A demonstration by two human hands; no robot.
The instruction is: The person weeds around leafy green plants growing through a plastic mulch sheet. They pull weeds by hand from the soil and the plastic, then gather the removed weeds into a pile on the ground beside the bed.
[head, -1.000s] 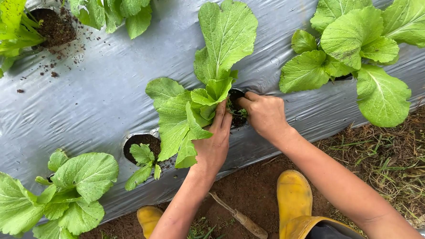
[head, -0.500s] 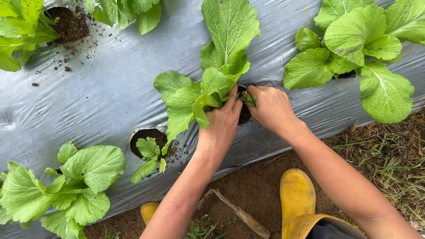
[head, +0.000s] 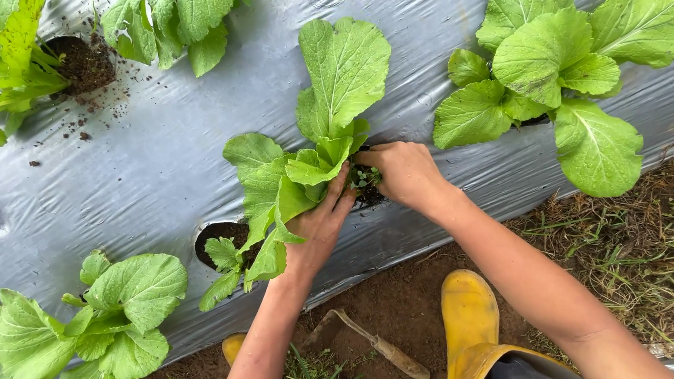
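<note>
Working at the base of a leafy green plant set in a hole in the silver mulch sheet, the person is bringing both hands together. The left hand is holding the lower leaves aside; the right hand is pinching small weeds at the stem. The weeds are not yet pulled free. A smaller seedling is standing near, untouched. A hand tool is lying on the soil beside a yellow boot.
</note>
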